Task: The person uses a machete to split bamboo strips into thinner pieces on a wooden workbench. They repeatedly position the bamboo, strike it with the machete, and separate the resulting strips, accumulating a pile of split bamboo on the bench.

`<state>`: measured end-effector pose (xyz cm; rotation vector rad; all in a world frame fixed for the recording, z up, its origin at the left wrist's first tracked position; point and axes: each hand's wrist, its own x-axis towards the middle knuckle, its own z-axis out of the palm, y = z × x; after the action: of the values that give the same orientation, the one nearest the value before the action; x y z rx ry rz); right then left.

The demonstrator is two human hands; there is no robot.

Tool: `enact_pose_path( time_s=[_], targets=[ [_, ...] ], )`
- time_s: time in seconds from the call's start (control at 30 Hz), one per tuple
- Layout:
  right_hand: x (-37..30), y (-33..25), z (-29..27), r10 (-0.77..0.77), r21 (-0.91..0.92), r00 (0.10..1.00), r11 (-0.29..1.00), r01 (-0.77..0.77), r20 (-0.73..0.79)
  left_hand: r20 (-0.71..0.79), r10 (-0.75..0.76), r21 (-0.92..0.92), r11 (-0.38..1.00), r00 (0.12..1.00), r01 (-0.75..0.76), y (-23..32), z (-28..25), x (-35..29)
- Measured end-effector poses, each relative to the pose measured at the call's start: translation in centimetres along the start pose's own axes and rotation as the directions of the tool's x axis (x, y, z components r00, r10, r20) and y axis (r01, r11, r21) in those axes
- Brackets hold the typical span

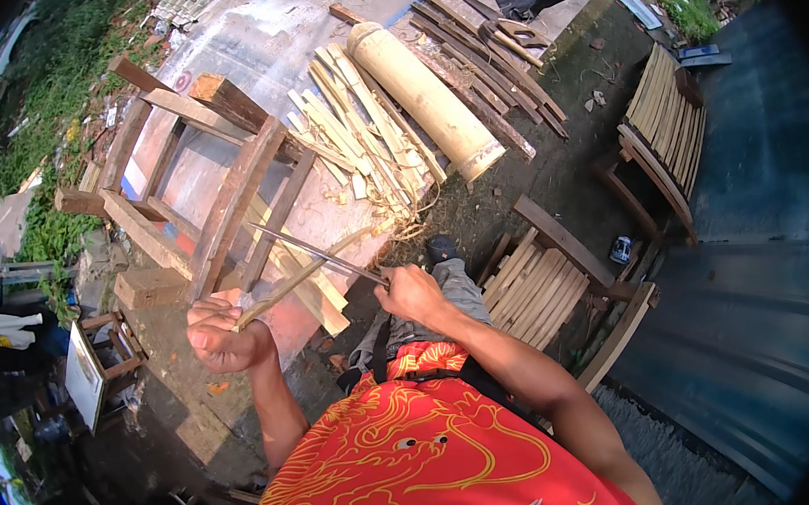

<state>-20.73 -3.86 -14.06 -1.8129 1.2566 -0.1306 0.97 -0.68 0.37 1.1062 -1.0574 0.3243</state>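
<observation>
My left hand [229,337] is closed around the lower end of a thin bamboo strip [276,297], which slants up and to the right. In my right hand [412,295] is the handle of a long, narrow knife [340,263], its fingers wrapped round it. The blade points left and crosses the strip; whether it cuts into it I cannot tell. Beneath them lie wider pale bamboo slats [320,305]. A wooden frame [234,199] made of dark bars stands just left of the blade, close above my left hand.
Split bamboo pieces [363,127] are heaped on the board ahead, beside a thick bamboo pole [424,99]. Dark wooden bars [486,61] and a handsaw [523,35] lie beyond. At right are a slatted bamboo seat [537,294] and a slatted bench [665,122] near a metal wall [738,324].
</observation>
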Motion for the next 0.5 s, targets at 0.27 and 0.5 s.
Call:
enact_pose_path(
  time_s=[0.27, 0.5],
  targets=[
    [3.1, 4.4, 0.2, 0.151, -0.126, 0.987, 0.982, -0.143, 0.055, 0.022, -0.017, 0.002, 1.0, 1.0, 0.017, 1.0, 0.4, -0.8],
    [4.2, 8.3, 3.2, 0.377, -0.112, 0.917, 0.925, -0.364, 0.128, 0.055, -0.021, 0.051, 0.999, 0.998, 0.018, 1.1, 0.5, -0.4]
  ],
)
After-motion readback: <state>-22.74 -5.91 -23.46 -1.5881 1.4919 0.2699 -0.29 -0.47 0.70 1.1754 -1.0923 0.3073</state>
